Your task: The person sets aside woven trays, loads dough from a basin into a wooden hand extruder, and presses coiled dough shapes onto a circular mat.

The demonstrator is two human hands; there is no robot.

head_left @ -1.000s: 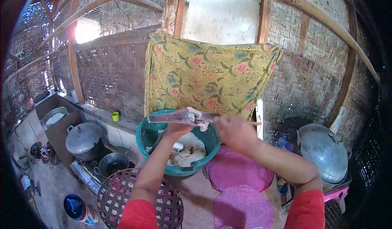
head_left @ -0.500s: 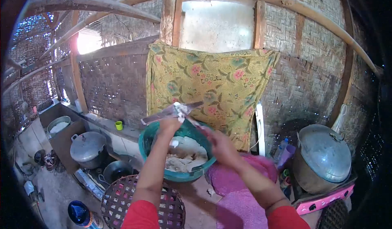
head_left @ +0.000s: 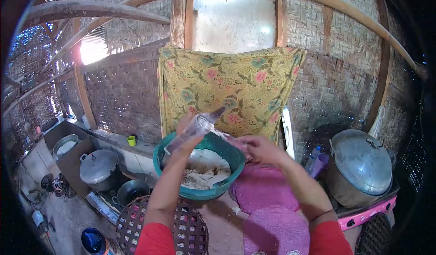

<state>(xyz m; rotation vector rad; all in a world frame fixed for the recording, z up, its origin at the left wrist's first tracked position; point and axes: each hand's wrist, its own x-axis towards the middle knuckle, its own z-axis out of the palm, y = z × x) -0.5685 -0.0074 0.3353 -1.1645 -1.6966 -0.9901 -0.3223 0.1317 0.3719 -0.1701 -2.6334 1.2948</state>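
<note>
Head view: left hand point(head_left: 189, 143) curls around a white-smeared flat tool point(head_left: 196, 128).

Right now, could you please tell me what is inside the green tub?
The green tub holds a pale, lumpy mass, brownish in places. The left hand and forearm cover part of its left side; what lies behind them, or beneath the mass, cannot be seen.

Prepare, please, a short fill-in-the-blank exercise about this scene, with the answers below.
1. The sleeves are ____.
2. The hanging cloth shows pink ____.
3. A metal ____ covers the largest pot.
4. The hand nearer that pot is the person's ____ hand.

Missing words: red; flowers; lid; right.
</note>
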